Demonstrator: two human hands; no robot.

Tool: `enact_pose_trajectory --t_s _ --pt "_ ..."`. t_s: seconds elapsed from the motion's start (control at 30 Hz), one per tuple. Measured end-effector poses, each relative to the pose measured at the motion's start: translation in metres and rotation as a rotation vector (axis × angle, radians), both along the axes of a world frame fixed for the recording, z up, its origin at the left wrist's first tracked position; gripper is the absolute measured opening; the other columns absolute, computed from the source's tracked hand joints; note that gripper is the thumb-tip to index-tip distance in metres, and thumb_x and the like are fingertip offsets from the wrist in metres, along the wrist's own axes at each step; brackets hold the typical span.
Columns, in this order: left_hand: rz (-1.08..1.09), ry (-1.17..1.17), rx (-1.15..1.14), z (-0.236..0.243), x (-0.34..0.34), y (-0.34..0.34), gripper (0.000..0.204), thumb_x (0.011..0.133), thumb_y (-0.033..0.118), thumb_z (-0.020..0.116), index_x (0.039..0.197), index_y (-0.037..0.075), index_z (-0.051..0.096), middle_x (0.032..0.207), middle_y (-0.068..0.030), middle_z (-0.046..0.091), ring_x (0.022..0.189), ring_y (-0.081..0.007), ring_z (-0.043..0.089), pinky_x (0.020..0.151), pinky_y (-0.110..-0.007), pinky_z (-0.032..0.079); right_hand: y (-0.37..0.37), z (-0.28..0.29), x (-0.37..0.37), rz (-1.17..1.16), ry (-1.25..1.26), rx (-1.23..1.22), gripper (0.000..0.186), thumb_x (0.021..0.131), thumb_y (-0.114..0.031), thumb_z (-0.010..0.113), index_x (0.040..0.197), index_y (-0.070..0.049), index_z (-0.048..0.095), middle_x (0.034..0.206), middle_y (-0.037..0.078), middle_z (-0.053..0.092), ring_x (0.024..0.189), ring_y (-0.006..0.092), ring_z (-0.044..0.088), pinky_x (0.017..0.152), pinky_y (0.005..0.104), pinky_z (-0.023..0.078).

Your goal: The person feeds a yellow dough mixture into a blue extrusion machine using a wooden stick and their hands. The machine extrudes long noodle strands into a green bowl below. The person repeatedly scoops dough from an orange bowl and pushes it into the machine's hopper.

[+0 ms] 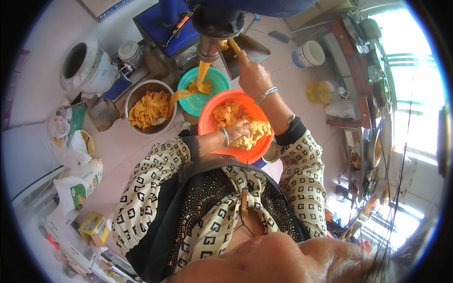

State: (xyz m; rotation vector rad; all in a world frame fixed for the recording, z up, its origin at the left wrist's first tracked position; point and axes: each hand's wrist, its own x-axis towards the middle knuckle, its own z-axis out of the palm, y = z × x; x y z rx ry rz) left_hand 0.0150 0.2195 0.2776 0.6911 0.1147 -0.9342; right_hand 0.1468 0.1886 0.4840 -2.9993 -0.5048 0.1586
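Note:
My right hand grips a short wooden stick at a metal opening under the blue machine. My left hand is closed on a lumpy pale-yellow dough mass in the orange basin, beside looser orange crumbly dough. Wide yellow strips hang from the machine's nozzle into the teal basin, draping across to a steel bowl holding a heap of strips.
A metal drum and motor stand at the left, with sacks below them. A white bucket, a yellow jug and cluttered shelving line the right, by a bright window.

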Motion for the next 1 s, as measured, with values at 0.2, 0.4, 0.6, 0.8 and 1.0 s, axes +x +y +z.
enact_pose_trajectory --t_s 0.2,0.4,0.6,0.8,1.0 --pt "0.040 -0.034 0.023 -0.019 0.003 -0.003 0.045 0.081 -0.004 0.051 0.126 0.003 0.044 0.104 -0.0110 0.062 0.084 -0.0195 0.066 0.074 -0.033 0.057 -0.031 0.020 -0.011 0.114 0.023 0.133 0.058 0.085 -0.005 0.048 0.142 -0.008 0.037 0.077 0.018 0.065 0.074 0.0402 0.065 0.067 0.0486 0.052" --pt "0.003 -0.012 -0.045 0.000 0.004 0.004 0.043 0.085 0.002 0.053 0.128 0.003 0.044 0.111 -0.0134 0.062 0.096 -0.0227 0.066 0.079 -0.035 0.057 -0.022 0.005 -0.018 0.111 -0.047 0.016 0.055 0.086 -0.006 0.046 0.140 -0.009 0.040 0.077 0.018 0.064 0.073 0.0380 0.065 0.065 0.0467 0.051" --pt "-0.163 0.293 -0.541 0.032 0.007 0.019 0.047 0.093 0.016 0.050 0.138 0.004 0.040 0.126 -0.0165 0.058 0.112 -0.0287 0.060 0.097 -0.045 0.049 -0.032 0.017 -0.008 0.108 0.017 0.099 0.057 0.086 -0.008 0.047 0.142 -0.010 0.040 0.077 0.018 0.064 0.073 0.0377 0.065 0.065 0.0468 0.051" --pt "-0.083 0.068 -0.417 0.015 0.008 0.014 0.048 0.093 0.022 0.059 0.136 0.005 0.044 0.127 -0.0117 0.058 0.111 -0.0257 0.061 0.094 -0.040 0.052 -0.033 0.010 -0.017 0.112 0.000 0.064 0.055 0.087 -0.009 0.049 0.141 -0.011 0.041 0.078 0.018 0.064 0.072 0.0373 0.065 0.065 0.0465 0.051" --pt "-0.204 0.247 -0.637 -0.012 0.005 0.002 0.058 0.089 0.035 0.064 0.136 0.008 0.044 0.122 -0.0140 0.061 0.110 -0.0288 0.062 0.087 -0.047 0.055 -0.031 0.015 -0.008 0.092 0.035 0.052 0.058 0.083 -0.008 0.049 0.141 -0.011 0.040 0.079 0.017 0.066 0.076 0.0380 0.066 0.070 0.0483 0.051"
